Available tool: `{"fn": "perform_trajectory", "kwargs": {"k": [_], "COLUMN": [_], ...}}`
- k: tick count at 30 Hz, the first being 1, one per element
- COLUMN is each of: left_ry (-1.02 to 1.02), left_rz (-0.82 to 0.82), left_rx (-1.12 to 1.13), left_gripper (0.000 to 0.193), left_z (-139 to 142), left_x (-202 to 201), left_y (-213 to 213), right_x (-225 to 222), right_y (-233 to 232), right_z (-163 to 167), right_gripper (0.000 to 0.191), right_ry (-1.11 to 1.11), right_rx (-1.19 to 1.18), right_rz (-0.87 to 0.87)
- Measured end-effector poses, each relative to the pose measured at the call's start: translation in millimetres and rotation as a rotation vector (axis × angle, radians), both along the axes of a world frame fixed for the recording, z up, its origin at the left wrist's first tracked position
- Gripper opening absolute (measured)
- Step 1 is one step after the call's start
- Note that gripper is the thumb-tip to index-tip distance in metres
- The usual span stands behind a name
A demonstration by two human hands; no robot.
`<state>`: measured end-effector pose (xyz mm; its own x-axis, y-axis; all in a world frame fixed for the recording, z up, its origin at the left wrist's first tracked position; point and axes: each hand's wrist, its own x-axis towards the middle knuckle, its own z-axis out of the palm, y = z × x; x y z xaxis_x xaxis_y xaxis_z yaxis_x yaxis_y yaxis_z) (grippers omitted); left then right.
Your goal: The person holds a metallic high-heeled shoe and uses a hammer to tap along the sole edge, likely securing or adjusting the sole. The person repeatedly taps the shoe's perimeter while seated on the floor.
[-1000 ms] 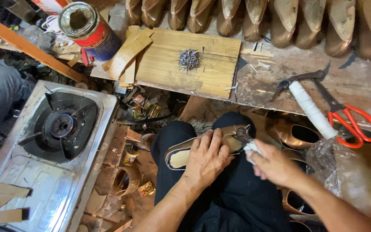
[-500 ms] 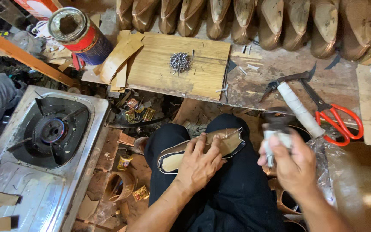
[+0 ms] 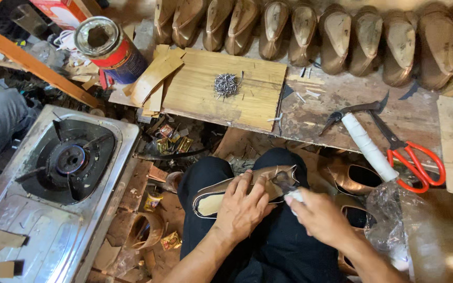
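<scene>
A tan shoe upper on its last [image 3: 213,196] lies sole-up across my lap. My left hand [image 3: 242,207] presses down on its middle and grips it. My right hand [image 3: 318,217] is closed around a tool with a white-wrapped handle [image 3: 295,196], whose dark metal head [image 3: 283,181] touches the toe end of the shoe. A heap of small nails [image 3: 226,84] rests on a wooden board [image 3: 247,105] on the bench ahead.
A hammer with a white-taped handle [image 3: 370,149] and red-handled scissors [image 3: 412,160] lie on the bench at right. Several lasted shoes [image 3: 336,42] line the back. A gas stove [image 3: 64,167] stands at left, a red-and-blue can [image 3: 108,47] behind it. Bronze shoes [image 3: 357,178] sit by my right knee.
My right hand had lifted away to the right with the white-handled tool; it has now come back down to the toe of the shoe. My left hand stays on the shoe.
</scene>
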<state>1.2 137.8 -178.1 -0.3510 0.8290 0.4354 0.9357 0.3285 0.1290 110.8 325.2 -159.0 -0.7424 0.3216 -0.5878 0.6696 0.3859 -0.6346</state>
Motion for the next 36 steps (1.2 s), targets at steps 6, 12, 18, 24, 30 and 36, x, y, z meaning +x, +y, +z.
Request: {"fn": "perform_trajectory", "kwargs": {"k": [6,12,18,24,30,36], "left_ry": [-0.007,-0.021,-0.100,-0.424,-0.455,-1.093], "left_rz": [0.019,0.026,0.006,0.153,0.097,0.351], "left_rx": [0.013,0.037,0.020,-0.180,0.308,0.799], "left_gripper": [0.045,0.046,0.038,0.053,0.035,0.045], "left_z": [1.0,2.7,18.5,45.8,73.4,67.1], "left_x": [2.1,2.7,2.6,8.0,-12.6,-12.6], "left_y": [-0.6,-1.3,-3.2,36.9,41.3,-57.6], "right_x": [5.6,7.1,16.7,39.1,50.5,52.8], "right_y": [0.3,-5.7,-1.5,0.9,-3.7,-24.7], "right_z": [-8.3,-2.4,-17.9,-25.2,-25.4,-34.2], "right_gripper": [0.026,0.029,0.033,0.037,0.040,0.038], "right_ry": [0.659,0.827,0.121,0.356,0.425,0.163], "right_rx": [-0.075,0.199,0.027,-0.135,-0.272,-0.481], "right_rz": [-0.069,-0.118,-0.104,-0.321,-0.494,-0.389]}}
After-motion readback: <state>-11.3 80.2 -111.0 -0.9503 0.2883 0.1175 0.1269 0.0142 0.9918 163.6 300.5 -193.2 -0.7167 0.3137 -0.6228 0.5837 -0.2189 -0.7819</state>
